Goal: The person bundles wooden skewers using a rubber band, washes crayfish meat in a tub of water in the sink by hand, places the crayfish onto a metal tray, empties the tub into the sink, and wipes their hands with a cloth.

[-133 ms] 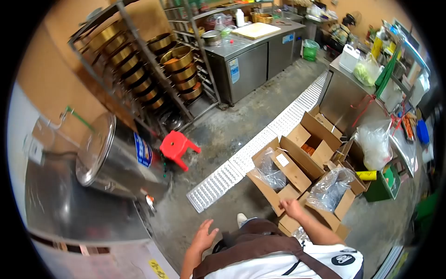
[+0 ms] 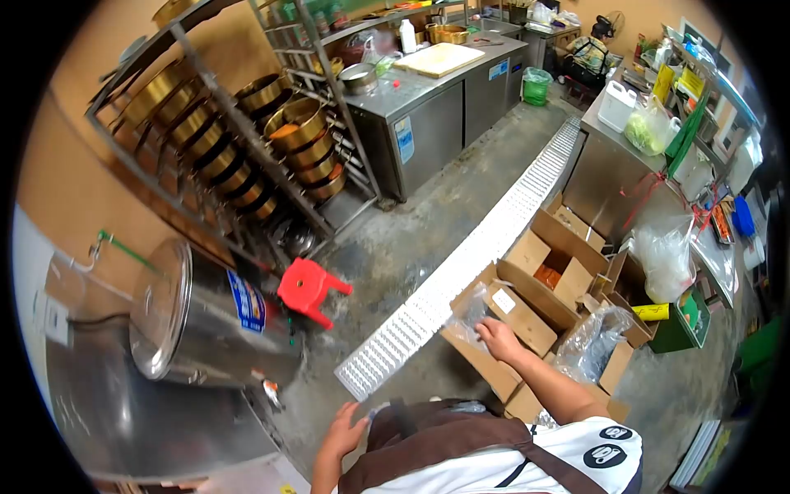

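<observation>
The left hand [image 2: 346,432] is open and holds nothing, its fingers loosely parted. Ahead of it and to its left, a red stool [image 2: 304,286] stands on the floor beside a steel drum [image 2: 216,329]; a wide step that way could knock a shin on the stool's legs. Straight ahead of the same hand, the near end of a white slotted floor strip [image 2: 420,317] could catch a toe or slide, if it is loose. The right hand [image 2: 499,339] is curled at the clear plastic [image 2: 471,315] in the nearest carton [image 2: 485,362], just beyond its fingertips; whether it pinches the film I cannot tell. Thin film could tear or slip under a hard pull, and a snag on the raised flap [image 2: 525,317] just right of the hand could drag the carton along.

As for room, bare floor lies ahead of the left hand, bounded on its left by the drum and stool. The right hand has its freest side to the left, over the strip. Forward and right of it, carton walls crowd close: a box with orange-red contents [image 2: 550,276] ahead, another with crumpled plastic [image 2: 592,342] to the right, a green bin [image 2: 683,329] further out.
</observation>
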Tool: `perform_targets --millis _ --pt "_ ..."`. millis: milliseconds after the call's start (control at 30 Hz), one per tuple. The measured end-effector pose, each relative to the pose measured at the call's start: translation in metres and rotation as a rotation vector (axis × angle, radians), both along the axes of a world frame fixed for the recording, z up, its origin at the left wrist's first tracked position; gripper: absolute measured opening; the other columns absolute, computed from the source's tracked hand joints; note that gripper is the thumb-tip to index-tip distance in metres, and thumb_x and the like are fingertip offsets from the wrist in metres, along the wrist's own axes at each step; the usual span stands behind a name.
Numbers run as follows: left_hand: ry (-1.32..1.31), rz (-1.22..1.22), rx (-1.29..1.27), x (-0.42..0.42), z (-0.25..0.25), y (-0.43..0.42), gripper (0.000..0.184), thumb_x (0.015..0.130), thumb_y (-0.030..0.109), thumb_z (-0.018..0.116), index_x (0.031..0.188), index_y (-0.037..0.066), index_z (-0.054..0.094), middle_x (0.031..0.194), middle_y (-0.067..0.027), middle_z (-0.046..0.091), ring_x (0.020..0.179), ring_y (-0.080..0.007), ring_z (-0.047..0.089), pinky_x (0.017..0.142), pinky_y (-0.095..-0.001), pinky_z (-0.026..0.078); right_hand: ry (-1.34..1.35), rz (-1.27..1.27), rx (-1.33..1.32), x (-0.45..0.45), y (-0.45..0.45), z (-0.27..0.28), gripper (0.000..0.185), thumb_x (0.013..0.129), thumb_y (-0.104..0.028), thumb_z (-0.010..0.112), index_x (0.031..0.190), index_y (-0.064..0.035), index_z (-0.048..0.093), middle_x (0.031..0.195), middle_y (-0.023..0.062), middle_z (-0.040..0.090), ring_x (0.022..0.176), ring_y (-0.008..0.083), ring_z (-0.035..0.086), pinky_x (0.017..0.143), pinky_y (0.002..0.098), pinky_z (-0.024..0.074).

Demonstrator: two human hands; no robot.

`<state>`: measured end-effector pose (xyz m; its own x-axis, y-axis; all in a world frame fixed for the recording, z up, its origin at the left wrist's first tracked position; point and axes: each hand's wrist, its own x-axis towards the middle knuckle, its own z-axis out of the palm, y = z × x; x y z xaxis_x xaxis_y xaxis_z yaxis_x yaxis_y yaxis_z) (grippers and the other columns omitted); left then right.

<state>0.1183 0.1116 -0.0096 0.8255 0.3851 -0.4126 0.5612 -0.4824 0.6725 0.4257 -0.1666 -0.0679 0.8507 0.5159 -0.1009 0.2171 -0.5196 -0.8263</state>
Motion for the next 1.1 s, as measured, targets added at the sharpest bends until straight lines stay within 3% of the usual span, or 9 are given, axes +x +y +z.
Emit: perform_targets --millis 33,133,200,333,567,700,900,1033,1100 --pt "0.032 0.04 0.076 0.012 0.007 0.041 0.051 0.082 0.028 0.059 0.124 0.002 0.046 0.133 -0.0209 0.04 0.123 -0.0339 0.039 0.1 -0.0364 0.033 0.007 -0.024 0.033 0.026 0.043 0.025 0.029 0.087 -0.025 0.051 0.102 -0.0006 0.057 0.091 0.0177 0.063 0.08 0.0314 0.06 0.071 0.039 0.0463" --pt "0.195 0.163 0.109 0.018 0.013 0.128 0.05 0.08 0.026 0.06 0.122 0.001 0.048 0.131 -0.0203 0.042 0.12 -0.0331 0.042 0.097 -0.0359 0.036 -0.165 -0.025 0.044 0.072 0.118 0.011 0.038 0.084 -0.024 0.056 0.116 -0.0029 0.051 0.104 0.0192 0.059 0.094 0.0343 0.056 0.082 0.0389 0.0446" --pt "0.144 0.15 0.116 0.086 0.011 0.182 0.05 0.08 0.026 0.061 0.122 0.001 0.048 0.129 -0.0204 0.044 0.119 -0.0327 0.043 0.097 -0.036 0.037 -0.259 -0.071 -0.011 0.14 0.163 0.017 0.043 0.082 -0.022 0.059 0.119 -0.0023 0.049 0.112 0.0207 0.055 0.106 0.0354 0.051 0.091 0.0387 0.0408" --pt "-0.021 -0.085 0.198 0.248 -0.002 0.279 0.047 0.082 0.024 0.059 0.12 -0.001 0.049 0.124 -0.0225 0.047 0.117 -0.0339 0.045 0.097 -0.0379 0.036 -0.55 -0.207 0.016 0.259 0.217 0.01 0.046 0.076 -0.013 0.063 0.117 0.0008 0.047 0.114 0.0221 0.052 0.105 0.0373 0.049 0.09 0.0409 0.0402" --pt "-0.301 -0.597 0.164 0.597 0.069 0.268 0.048 0.086 0.029 0.052 0.125 0.002 0.044 0.132 -0.0183 0.041 0.122 -0.0318 0.04 0.1 -0.0358 0.033 -0.65 -0.374 -0.192 0.494 0.276 0.04 0.051 0.074 -0.009 0.062 0.121 0.0021 0.042 0.119 0.0216 0.047 0.109 0.0357 0.046 0.091 0.0412 0.0393" --pt "-0.277 -0.744 0.049 0.73 0.07 0.248 0.048 0.087 0.03 0.051 0.126 0.002 0.043 0.129 -0.0191 0.044 0.119 -0.0335 0.042 0.099 -0.0368 0.034 -0.853 -0.344 -0.236 0.652 0.327 0.03 0.05 0.073 -0.004 0.057 0.121 0.0018 0.043 0.119 0.0217 0.047 0.11 0.0353 0.046 0.091 0.042 0.0391" --pt "-0.076 -0.382 -0.114 0.879 0.048 0.264 0.047 0.086 0.028 0.055 0.125 0.002 0.045 0.125 -0.0216 0.047 0.118 -0.0319 0.045 0.098 -0.0357 0.035 -0.94 -0.103 -0.587 0.874 0.402 -0.003 0.052 0.08 -0.011 0.047 0.131 -0.0057 0.037 0.131 0.0221 0.039 0.121 0.0359 0.038 0.093 0.0514 0.0343" --pt "-0.004 -0.274 -0.111 0.958 0.076 0.28 0.05 0.085 0.029 0.057 0.125 0.003 0.046 0.124 -0.0209 0.048 0.117 -0.0317 0.046 0.096 -0.0354 0.037 -0.938 0.152 -0.872 0.936 0.417 0.006 0.056 0.079 -0.02 0.05 0.132 -0.0082 0.037 0.121 0.0158 0.045 0.107 0.0288 0.046 0.076 0.0446 0.0424" --pt "-0.067 -0.174 -0.128 0.995 0.068 0.286 0.047 0.086 0.026 0.056 0.124 0.001 0.046 0.121 -0.0178 0.053 0.113 -0.0273 0.051 0.092 -0.0337 0.04 -0.929 0.216 -0.812 0.948 0.415 0.001 0.058 0.079 -0.017 0.048 0.133 -0.004 0.034 0.103 0.01 0.049 0.092 0.0231 0.049 0.067 0.036 0.043"
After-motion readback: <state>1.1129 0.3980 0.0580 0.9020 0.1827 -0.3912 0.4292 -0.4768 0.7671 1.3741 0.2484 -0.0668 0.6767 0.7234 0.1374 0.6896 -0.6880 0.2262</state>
